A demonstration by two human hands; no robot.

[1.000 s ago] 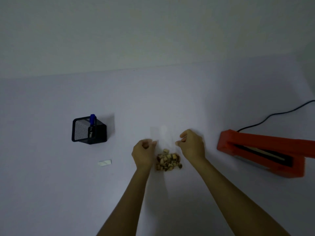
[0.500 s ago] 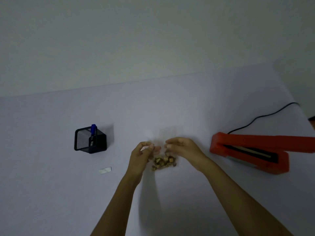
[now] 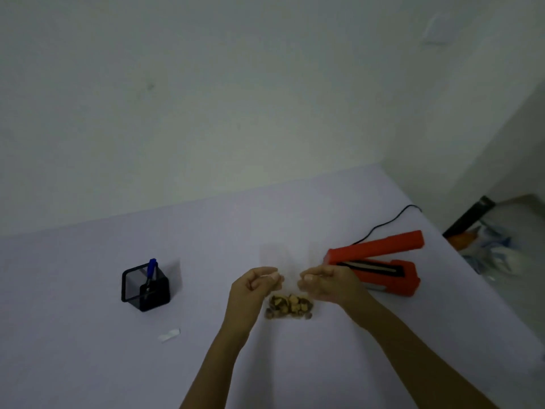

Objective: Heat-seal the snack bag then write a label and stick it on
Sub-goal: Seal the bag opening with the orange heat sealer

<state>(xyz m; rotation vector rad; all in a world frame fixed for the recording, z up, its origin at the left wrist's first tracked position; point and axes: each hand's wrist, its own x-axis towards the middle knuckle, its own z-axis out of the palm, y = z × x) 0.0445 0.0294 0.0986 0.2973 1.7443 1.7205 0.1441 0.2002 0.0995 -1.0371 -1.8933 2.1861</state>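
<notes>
Pinching the clear snack bag (image 3: pixel 288 293) at its upper part, left hand (image 3: pixel 254 287) and right hand (image 3: pixel 328 283) hold it between them. Open sealer (image 3: pixel 380 264) lies just right of the right hand, long axis sideways.

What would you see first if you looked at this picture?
Probably the red sealer, lying open on the table's right side with a black cord behind it. Next, the two hands in the middle, left hand and right hand, pinching a clear snack bag. A black pen cup stands at the left.
</notes>
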